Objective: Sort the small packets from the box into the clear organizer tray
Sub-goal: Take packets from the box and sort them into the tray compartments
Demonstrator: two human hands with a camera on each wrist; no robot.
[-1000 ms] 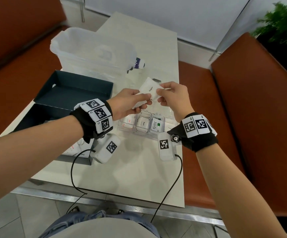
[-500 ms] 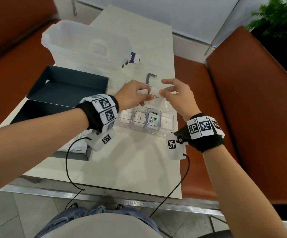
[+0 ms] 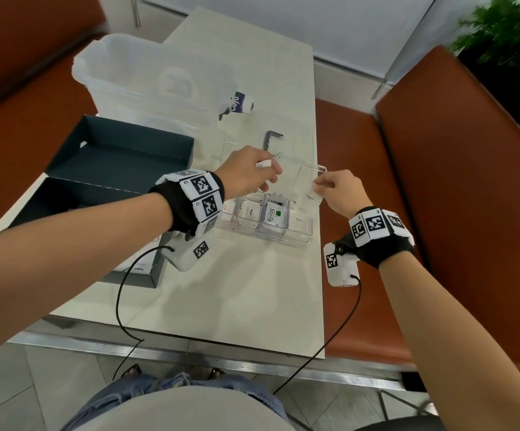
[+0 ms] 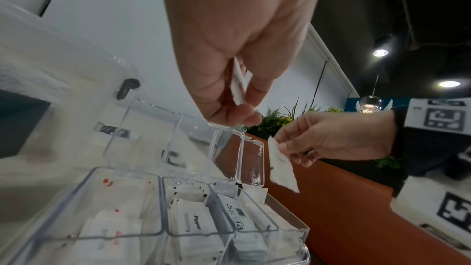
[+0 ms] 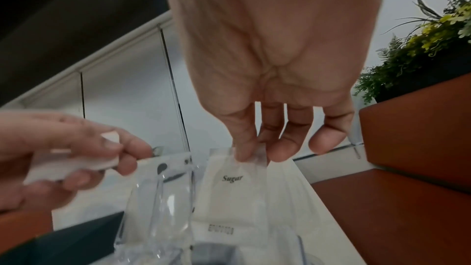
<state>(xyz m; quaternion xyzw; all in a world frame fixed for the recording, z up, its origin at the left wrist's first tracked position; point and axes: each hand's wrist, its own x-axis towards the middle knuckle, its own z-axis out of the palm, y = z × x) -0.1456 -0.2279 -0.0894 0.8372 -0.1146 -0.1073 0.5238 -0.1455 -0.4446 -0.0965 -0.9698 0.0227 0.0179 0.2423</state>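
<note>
The clear organizer tray [image 3: 299,241] sits mid-table with its lids up, its compartments holding white packets and a Stevia packet [image 3: 273,216]. My left hand [image 3: 252,172] hovers over the tray's back edge and pinches a small white packet [image 4: 238,86] between thumb and fingers. My right hand [image 3: 336,189] holds a white Sugar packet [image 5: 235,180] by its top edge, hanging over the tray's right end. The dark box [image 3: 75,194] stands open at the left, with more packets near its front corner.
A large translucent bin [image 3: 146,79] stands at the back left of the table [image 3: 246,300]. A small purple-labelled tube [image 3: 240,103] and a black hex key [image 3: 271,138] lie behind the tray. Orange bench seats [image 3: 361,275] flank the table.
The two hands were together on the white packets above the tray. They have separated, each now holding its own packet, the right one moved out to the tray's right end.
</note>
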